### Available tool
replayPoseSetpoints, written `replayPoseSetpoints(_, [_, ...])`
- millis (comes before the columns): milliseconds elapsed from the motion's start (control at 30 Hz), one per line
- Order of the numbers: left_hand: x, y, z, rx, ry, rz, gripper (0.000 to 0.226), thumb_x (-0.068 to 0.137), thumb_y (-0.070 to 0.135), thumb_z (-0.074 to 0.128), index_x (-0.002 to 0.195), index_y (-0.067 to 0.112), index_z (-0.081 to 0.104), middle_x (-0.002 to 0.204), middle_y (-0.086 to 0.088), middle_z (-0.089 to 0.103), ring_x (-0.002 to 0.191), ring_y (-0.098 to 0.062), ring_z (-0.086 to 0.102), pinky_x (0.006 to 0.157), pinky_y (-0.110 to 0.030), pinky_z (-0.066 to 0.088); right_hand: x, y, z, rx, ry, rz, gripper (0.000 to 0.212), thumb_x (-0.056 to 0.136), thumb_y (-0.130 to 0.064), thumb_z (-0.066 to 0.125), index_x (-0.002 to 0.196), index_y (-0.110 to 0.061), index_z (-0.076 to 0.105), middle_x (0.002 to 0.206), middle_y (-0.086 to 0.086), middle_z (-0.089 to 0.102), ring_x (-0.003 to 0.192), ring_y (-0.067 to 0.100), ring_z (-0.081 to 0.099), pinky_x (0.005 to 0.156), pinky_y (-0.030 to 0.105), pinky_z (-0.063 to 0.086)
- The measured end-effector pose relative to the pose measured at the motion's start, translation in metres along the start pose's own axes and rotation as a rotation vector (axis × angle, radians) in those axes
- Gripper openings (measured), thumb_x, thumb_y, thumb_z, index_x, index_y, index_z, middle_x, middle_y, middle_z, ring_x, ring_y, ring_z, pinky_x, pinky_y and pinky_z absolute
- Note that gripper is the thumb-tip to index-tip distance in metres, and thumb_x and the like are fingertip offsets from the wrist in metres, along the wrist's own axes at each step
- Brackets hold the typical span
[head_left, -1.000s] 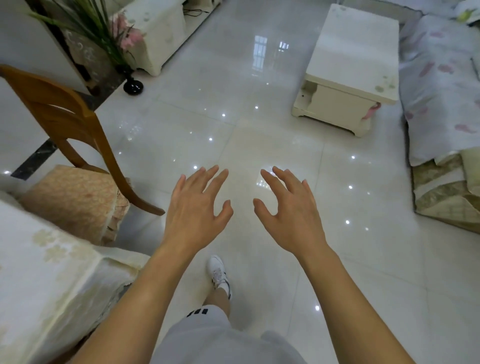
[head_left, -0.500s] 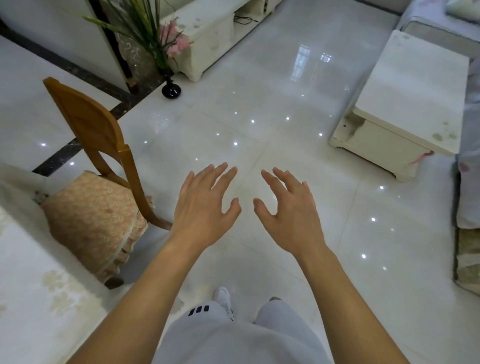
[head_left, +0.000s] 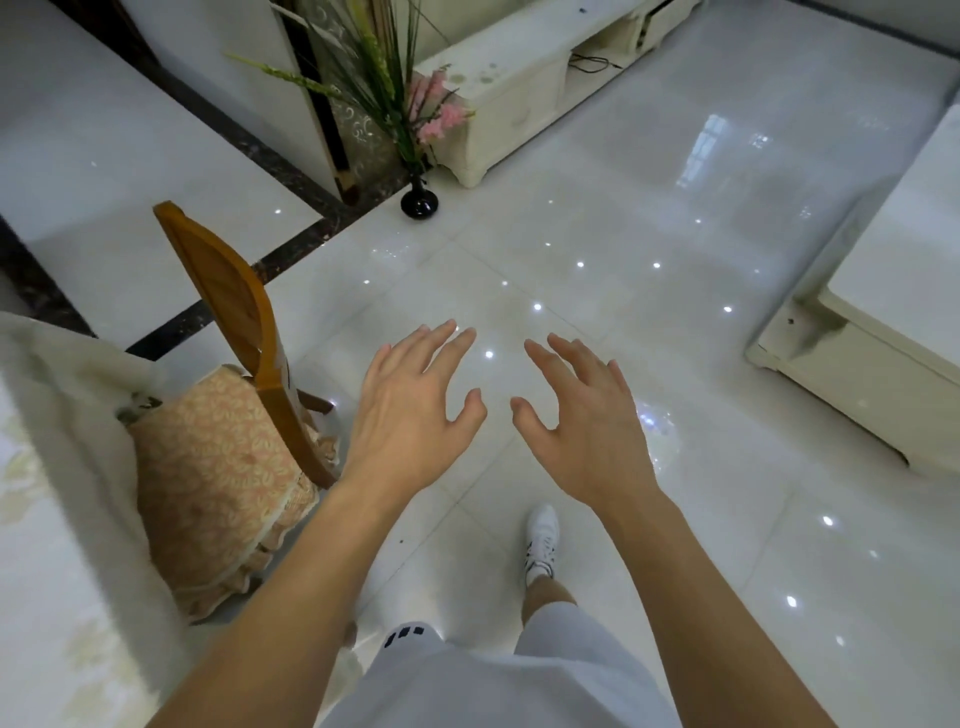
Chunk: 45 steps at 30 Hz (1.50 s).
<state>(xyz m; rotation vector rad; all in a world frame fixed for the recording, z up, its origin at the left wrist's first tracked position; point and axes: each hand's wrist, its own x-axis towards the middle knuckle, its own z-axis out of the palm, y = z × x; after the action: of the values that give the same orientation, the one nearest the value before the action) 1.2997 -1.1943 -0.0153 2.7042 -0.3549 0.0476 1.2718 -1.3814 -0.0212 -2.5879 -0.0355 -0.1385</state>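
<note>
My left hand (head_left: 410, 415) and my right hand (head_left: 587, 421) are held out in front of me, palms down, above a glossy white tiled floor (head_left: 597, 249). The fingers of both are spread and relaxed, and neither holds anything. The two thumbs point toward each other with a small gap between them. Below the hands I see my light shorts and one foot in a white shoe (head_left: 541, 535).
A wooden chair (head_left: 234, 312) with an orange patterned cushion (head_left: 213, 483) stands at the left, beside a table under a white cloth (head_left: 57, 519). A black vase of flowers (head_left: 418, 200) and a white low cabinet (head_left: 524, 88) lie ahead. A white coffee table (head_left: 883, 332) is at the right.
The view has swung to the left: the coffee table slid toward the right edge, the chair and vase moved toward the centre. Both hands stay empty and spread in front of me.
</note>
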Motion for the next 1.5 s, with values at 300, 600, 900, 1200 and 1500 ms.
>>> replayPoseSetpoints(300, [0.121,0.03,0.01,0.0,0.106,-0.178,0.059,0.092,0.042,0.049,0.148,0.025,0.042,0.154,0.002,0.043,0.142,-0.019,0.037,0.119,-0.048,0.029,0.155,0.051,-0.039,0.009,-0.115,-0.172,0.061,0.091,-0.049,0.046,0.148,-0.027,0.044,0.154,0.001,0.042,0.145,0.022,0.034,0.122,0.048,0.018])
replayPoseSetpoints(600, [0.169,0.028,0.0,0.095,0.164,-0.371,0.057,0.093,0.043,0.05,0.148,0.028,0.041,0.153,0.004,0.043,0.143,-0.018,0.036,0.121,-0.044,0.02,0.247,0.051,-0.031,0.057,-0.242,-0.338,0.059,0.094,-0.042,0.056,0.149,-0.026,0.042,0.155,0.002,0.04,0.145,0.022,0.032,0.12,0.052,0.022])
replayPoseSetpoints(900, [0.176,-0.023,-0.023,0.138,0.264,-0.517,0.058,0.091,0.044,0.047,0.146,0.026,0.044,0.153,0.001,0.045,0.144,-0.021,0.036,0.12,-0.05,0.027,0.301,-0.007,0.013,0.074,-0.353,-0.52,0.059,0.094,-0.042,0.055,0.149,-0.027,0.04,0.156,-0.001,0.037,0.145,0.018,0.032,0.122,0.049,0.017])
replayPoseSetpoints(1200, [0.224,-0.119,-0.044,0.171,0.318,-0.617,0.059,0.091,0.045,0.045,0.146,0.026,0.044,0.152,-0.001,0.046,0.143,-0.023,0.037,0.12,-0.05,0.026,0.386,-0.08,0.077,0.018,-0.422,-0.625,0.06,0.094,-0.043,0.055,0.15,-0.027,0.04,0.157,-0.001,0.036,0.145,0.018,0.03,0.123,0.047,0.017])
replayPoseSetpoints(1500, [0.272,-0.233,-0.084,0.164,0.35,-0.678,0.06,0.089,0.045,0.044,0.145,0.023,0.046,0.15,-0.004,0.048,0.14,-0.025,0.041,0.118,-0.05,0.029,0.482,-0.176,0.142,0.01,-0.436,-0.68,0.06,0.094,-0.045,0.054,0.15,-0.028,0.04,0.156,-0.002,0.037,0.144,0.017,0.033,0.122,0.047,0.019])
